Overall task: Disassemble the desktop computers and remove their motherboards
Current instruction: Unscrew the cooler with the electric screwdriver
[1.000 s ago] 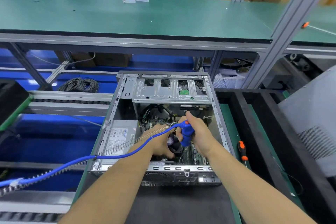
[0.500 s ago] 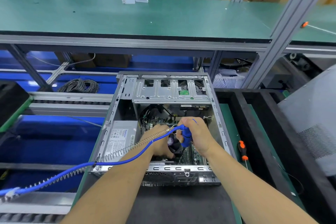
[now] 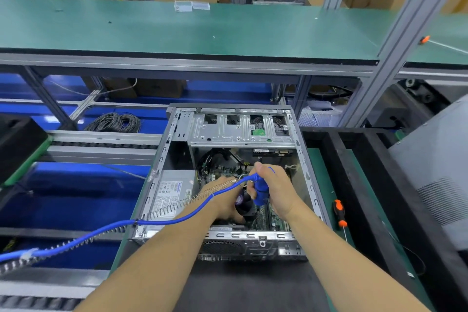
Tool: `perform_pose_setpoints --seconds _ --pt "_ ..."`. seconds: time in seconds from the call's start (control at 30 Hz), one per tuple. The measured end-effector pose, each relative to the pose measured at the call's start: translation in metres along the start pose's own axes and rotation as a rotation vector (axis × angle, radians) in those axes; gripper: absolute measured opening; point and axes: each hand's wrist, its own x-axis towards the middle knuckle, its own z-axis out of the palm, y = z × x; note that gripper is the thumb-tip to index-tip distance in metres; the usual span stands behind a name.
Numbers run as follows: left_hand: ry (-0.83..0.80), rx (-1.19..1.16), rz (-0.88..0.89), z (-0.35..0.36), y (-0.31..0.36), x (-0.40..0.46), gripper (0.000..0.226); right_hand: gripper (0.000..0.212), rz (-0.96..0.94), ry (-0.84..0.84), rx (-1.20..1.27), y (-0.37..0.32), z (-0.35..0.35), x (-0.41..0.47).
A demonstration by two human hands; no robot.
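Note:
An open desktop computer case (image 3: pixel 301 152) lies on its side on the bench in front of me. Its green motherboard (image 3: pixel 272 219) shows in the bottom, with a black CPU cooler fan (image 3: pixel 244 206) on it. My right hand (image 3: pixel 277 189) grips a blue powered screwdriver (image 3: pixel 260 192), held upright with its tip down by the fan. My left hand (image 3: pixel 224 197) rests against the fan's left side; its fingers are hidden. A blue hose (image 3: pixel 106 229) with a coiled spring runs from the tool off to the lower left.
A grey power supply (image 3: pixel 172 192) fills the case's left side and a metal drive cage (image 3: pixel 240 132) its far end. An orange-and-black screwdriver (image 3: pixel 339 213) lies on the green mat right of the case. Black foam trays (image 3: pixel 354 185) stand further right. A cable coil (image 3: pixel 114 123) lies at the left.
My right hand has shifted slightly on the blue screwdriver, its thumb now closed over the top. The left hand and the case stay where they were.

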Motion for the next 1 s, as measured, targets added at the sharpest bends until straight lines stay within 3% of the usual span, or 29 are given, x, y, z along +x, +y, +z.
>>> perform_pose_setpoints --seconds 0.07,0.1,0.2,0.33,0.47,0.77,0.9,1.0 --pt "-0.025 0.079 0.059 -0.015 -0.001 -0.006 0.056 0.063 0.003 0.046 0.086 -0.008 0.003 0.002" --pt "0.011 0.16 0.075 -0.026 -0.004 -0.01 0.041 0.062 0.0 0.057 0.146 -0.012 0.008 0.004" --pt "0.23 0.441 0.019 -0.062 -0.019 -0.028 0.017 0.059 -0.015 0.033 0.274 -0.019 0.029 0.012" --pt "0.414 0.221 -0.087 -0.07 -0.048 -0.052 0.019 0.066 0.045 0.005 0.252 -0.013 0.063 0.021" --pt "0.505 0.119 -0.13 -0.055 -0.053 -0.064 0.024 0.05 0.07 0.003 0.25 -0.002 0.078 0.025" --pt "0.513 0.085 -0.155 -0.046 -0.06 -0.054 0.023 0.056 0.11 0.011 0.12 0.009 0.079 0.03" --pt "0.514 0.094 -0.163 -0.046 -0.059 -0.052 0.021 0.048 0.12 0.017 0.123 0.009 0.079 0.029" --pt "0.496 0.092 -0.166 -0.046 -0.061 -0.052 0.017 0.055 0.116 -0.014 0.087 0.012 0.076 0.029"
